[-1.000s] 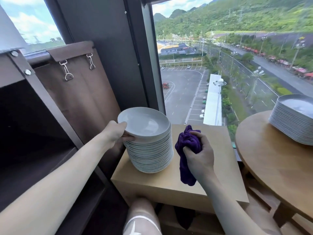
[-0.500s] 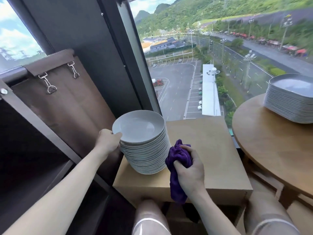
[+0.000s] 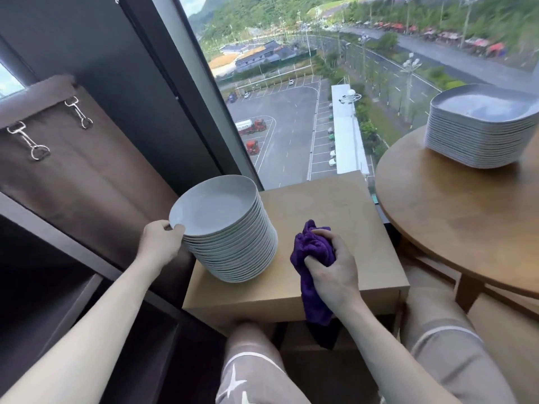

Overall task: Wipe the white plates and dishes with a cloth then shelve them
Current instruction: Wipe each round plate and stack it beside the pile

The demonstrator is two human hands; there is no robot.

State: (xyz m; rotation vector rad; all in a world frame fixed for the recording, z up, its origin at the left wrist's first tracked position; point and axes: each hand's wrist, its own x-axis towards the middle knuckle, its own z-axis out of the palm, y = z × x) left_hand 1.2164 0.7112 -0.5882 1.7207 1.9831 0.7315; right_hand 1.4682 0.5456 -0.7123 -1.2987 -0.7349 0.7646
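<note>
sits at a low box (image 3: 335,205) by the window, knees under it. pinches the near-left rim of the top plate (image 3: 214,209) with the left hand (image 3: 162,243), thumb over the lip, fingers curled beneath and mostly hidden. has that plate on a tall stack (image 3: 236,258) at the box's left end; cannot tell whether it is lifted off the one below. clenches a bunched purple cloth (image 3: 312,249) in the right hand (image 3: 332,266), fist tight round it, loose tail hanging over the box's near edge. holds that fist just right of the stack, near it but not touching. judged step: freeing one plate for wiping; no plate visibly shelved. key relation: lies left of the cloth fist and a little farther off, across the stack's width; round, so no long axis to speak of, face up. nearest to the left hand, already on its rim; a short reach leftward for the right. probably needs lifting clear and tilting toward the cloth. risks: dragging the plate below, or rocking the tall stack so close to the box's left edge. dark shelf (image 3: 52,293) at far left, beside the left arm, handiest to that hand. also noted: second stack of squarer dishes (image 3: 481,132) on a round table (image 3: 452,217), well apart at right.
</note>
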